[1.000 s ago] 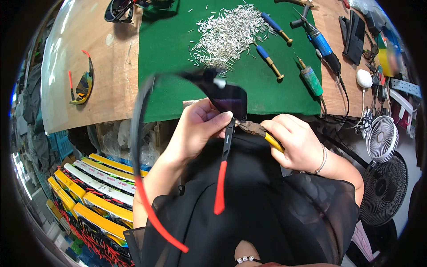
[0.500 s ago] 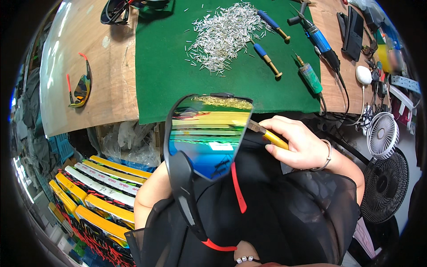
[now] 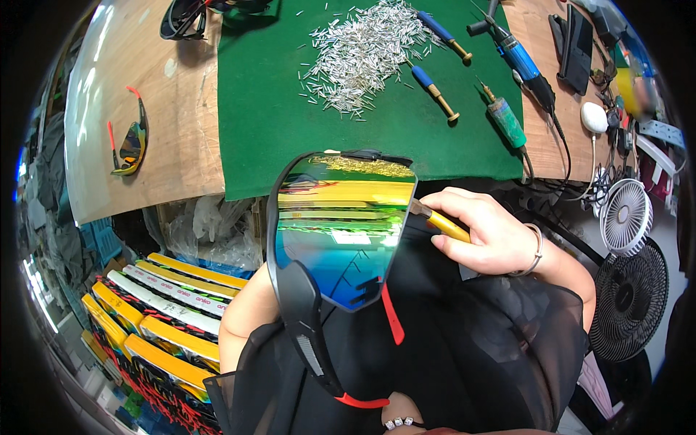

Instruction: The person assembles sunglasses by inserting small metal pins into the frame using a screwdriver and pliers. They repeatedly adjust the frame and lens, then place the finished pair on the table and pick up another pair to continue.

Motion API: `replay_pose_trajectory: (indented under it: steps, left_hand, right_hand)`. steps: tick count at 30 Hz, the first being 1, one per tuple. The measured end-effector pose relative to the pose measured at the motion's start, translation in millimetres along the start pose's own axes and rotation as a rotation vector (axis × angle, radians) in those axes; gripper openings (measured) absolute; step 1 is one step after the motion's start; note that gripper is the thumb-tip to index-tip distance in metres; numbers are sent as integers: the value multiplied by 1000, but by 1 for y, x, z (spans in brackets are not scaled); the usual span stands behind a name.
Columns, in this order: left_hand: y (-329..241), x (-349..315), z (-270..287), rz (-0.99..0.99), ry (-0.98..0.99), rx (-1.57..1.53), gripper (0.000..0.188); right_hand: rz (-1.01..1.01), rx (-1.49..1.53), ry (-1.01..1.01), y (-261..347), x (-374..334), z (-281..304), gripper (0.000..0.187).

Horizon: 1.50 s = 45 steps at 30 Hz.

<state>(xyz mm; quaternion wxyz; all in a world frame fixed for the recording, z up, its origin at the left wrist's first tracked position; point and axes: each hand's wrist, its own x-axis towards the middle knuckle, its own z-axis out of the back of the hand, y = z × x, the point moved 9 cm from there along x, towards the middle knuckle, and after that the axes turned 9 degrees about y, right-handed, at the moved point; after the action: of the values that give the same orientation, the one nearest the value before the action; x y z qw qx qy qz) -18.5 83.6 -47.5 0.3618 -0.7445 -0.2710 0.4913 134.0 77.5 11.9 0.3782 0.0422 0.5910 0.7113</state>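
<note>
A pair of wraparound sunglasses (image 3: 348, 239) with a mirrored lens, black frame and red temple tips is held up in front of my body. My left forearm (image 3: 245, 315) runs up behind the lens, which covers most of my left hand; the glasses stay aloft in its grip. At the lens's right edge, my right hand (image 3: 482, 228) is closed around yellow-handled pliers (image 3: 449, 226). Their metal jaws are by the frame edge, partly out of sight, so contact cannot be told.
On the green mat (image 3: 290, 145) lie a heap of small metal pins (image 3: 362, 61), two blue-handled screwdrivers (image 3: 435, 93) and a green corded tool (image 3: 505, 122). More sunglasses (image 3: 132, 148) sit at left. Yellow-edged stacks of sunglasses (image 3: 170, 326) stand low left; fans (image 3: 625, 217) are at right.
The sunglasses have tilted slightly and their lower lens edge has shifted down and right. The pliers' jaws are now more hidden by the lens edge; my right hand has barely moved.
</note>
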Motion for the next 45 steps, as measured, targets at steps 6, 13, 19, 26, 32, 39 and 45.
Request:
replay_pose_trajectory:
  steps: [6,13,19,26,32,39,45]
  left_hand:
    - [-16,-2,-27,-45,300,-428,14]
    - [-21,2,-28,71,199,-485,9]
    - [5,5,-18,11,254,-691,10]
    - [-6,11,-18,183,323,-262,20]
    - [-12,-3,-11,8,159,-296,12]
    - [8,11,4,-234,377,122,38]
    - [-37,-2,-12,-232,264,64,31]
  right_hand:
    - [18,56,12,-2,2,-3,35]
    - [-86,250,60,-16,3,-9,31]
    - [-9,1,-10,-3,2,-4,30]
    - [123,-735,-239,30,-10,-3,35]
    - [45,-22,-47,0,-2,-5,33]
    - [-73,271,87,-11,0,-11,28]
    - [-108,402,111,-22,1,-18,27]
